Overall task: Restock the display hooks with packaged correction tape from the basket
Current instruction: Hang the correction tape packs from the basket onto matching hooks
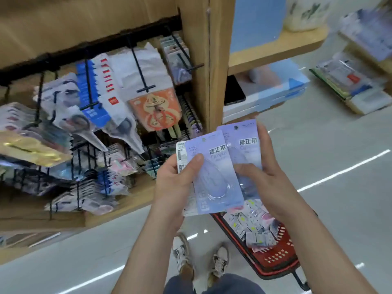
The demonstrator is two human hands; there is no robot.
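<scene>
"修正带" printed on both lavender correction tape packs (214, 166); smaller text unreadable.

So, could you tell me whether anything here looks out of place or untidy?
Yes: packaged stock lies piled on the floor at upper right, and the packets in the red basket are jumbled loosely.

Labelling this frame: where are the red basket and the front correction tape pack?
red basket (280, 258), head view, perforated side wall.
front correction tape pack (214, 166), head view, purple card face.

Two lilac correction tape packs (214, 175) overlap upright above a red basket (275, 259) of packets; black hooks (142, 73) hang left.
</scene>
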